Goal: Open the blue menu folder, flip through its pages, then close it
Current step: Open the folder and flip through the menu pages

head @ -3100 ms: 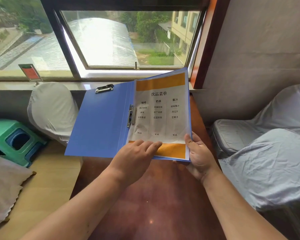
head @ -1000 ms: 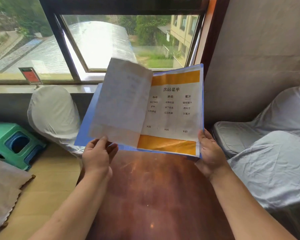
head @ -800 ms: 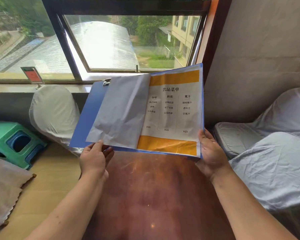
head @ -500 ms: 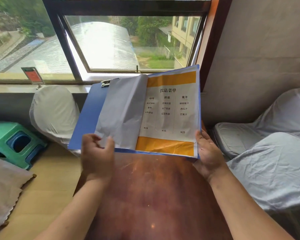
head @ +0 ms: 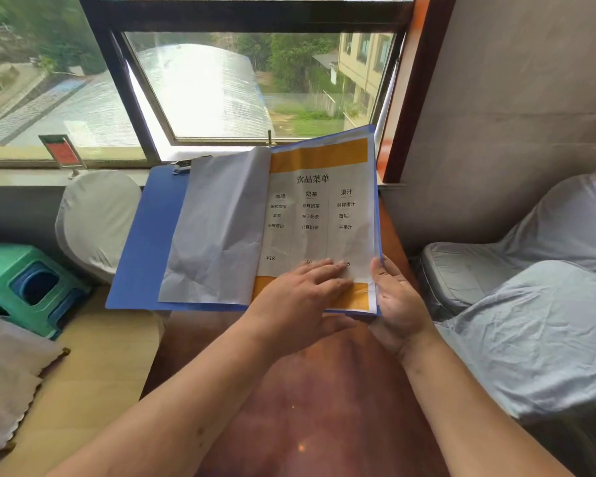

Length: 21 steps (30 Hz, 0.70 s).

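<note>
The blue menu folder is held open above the brown table, its left cover spread out flat. A turned page lies blank side up over the left half. The right half shows a printed menu page with orange bands at top and bottom. My left hand lies flat on the lower part of that menu page, fingers stretched toward the right edge. My right hand grips the folder's lower right corner, thumb on top of the pages.
A glossy brown table lies below the folder. Chairs in grey covers stand at the right, a white-covered chair at the left. A green stool sits on the wooden floor. The window sill holds a small red sign.
My left hand let go of the turned page, which settled flat on the left cover. The hand then crossed to the right and landed on the lower part of the menu page.
</note>
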Tool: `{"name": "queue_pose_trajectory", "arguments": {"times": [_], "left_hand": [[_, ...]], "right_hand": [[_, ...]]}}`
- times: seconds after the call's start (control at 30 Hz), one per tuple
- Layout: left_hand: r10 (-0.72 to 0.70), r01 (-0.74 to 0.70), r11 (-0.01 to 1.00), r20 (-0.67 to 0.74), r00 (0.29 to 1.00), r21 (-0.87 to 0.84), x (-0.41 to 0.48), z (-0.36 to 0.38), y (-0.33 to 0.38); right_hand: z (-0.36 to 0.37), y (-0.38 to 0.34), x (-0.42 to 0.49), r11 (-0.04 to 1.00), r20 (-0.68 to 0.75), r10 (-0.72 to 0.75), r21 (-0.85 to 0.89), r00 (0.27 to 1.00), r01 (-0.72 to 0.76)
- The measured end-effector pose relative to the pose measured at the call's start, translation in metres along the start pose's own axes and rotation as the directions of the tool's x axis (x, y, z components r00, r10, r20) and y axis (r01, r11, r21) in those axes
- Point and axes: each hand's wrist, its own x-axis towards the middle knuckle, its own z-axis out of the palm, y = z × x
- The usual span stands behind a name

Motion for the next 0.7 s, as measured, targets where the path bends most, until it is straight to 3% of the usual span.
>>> {"name": "queue_pose_trajectory", "arguments": {"times": [0.4,0.6,0.7], "left_hand": [[-0.061,0.039,0.993,-0.197,0.979,-0.113,-0.016,-0.002,-0.002],[-0.078,0.045,0.984,-0.191,0.978,-0.172,-0.019,-0.004,-0.008],[-0.111,0.071,0.981,-0.227,0.968,-0.178,-0.022,0.0,-0.009]], "right_hand": [[-0.013,-0.005,-0.002,0.987,-0.132,-0.02,-0.16,0.991,-0.001],[-0.016,-0.001,-0.005,0.993,-0.183,-0.021,-0.116,0.983,0.0],[-0.011,-0.004,-0.007,0.993,-0.135,-0.03,-0.116,0.99,0.014]]}}
